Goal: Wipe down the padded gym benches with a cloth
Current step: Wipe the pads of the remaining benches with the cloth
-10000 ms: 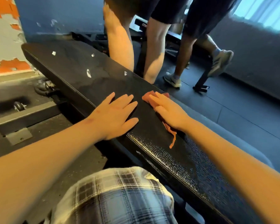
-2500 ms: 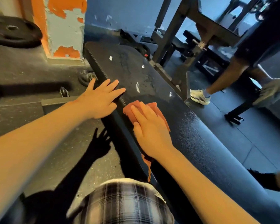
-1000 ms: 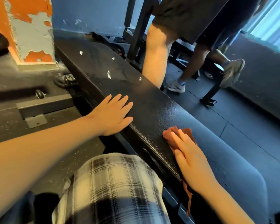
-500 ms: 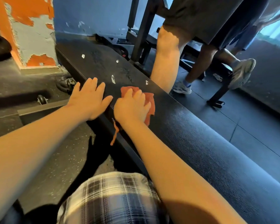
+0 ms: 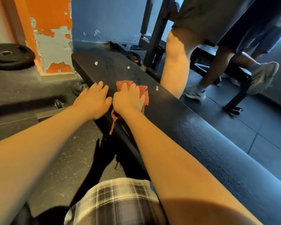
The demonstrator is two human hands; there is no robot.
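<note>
- A long black padded bench point(image 5: 193, 127) with a pebbled vinyl top runs from the near right to its far end near the blue wall.
- A crumpled rust-red cloth point(image 5: 144, 93) lies on the top toward the far end, with one frayed strip hanging over the left edge.
- The right hand point(image 5: 128, 101) presses down on the cloth.
- The left hand point(image 5: 92, 101) rests flat on the left edge, just beside the right hand.
- Small white nicks point(image 5: 96, 63) dot the vinyl beyond and beside the cloth.
- The bench stands on a dark speckled rubber floor point(image 5: 68, 159).
</note>
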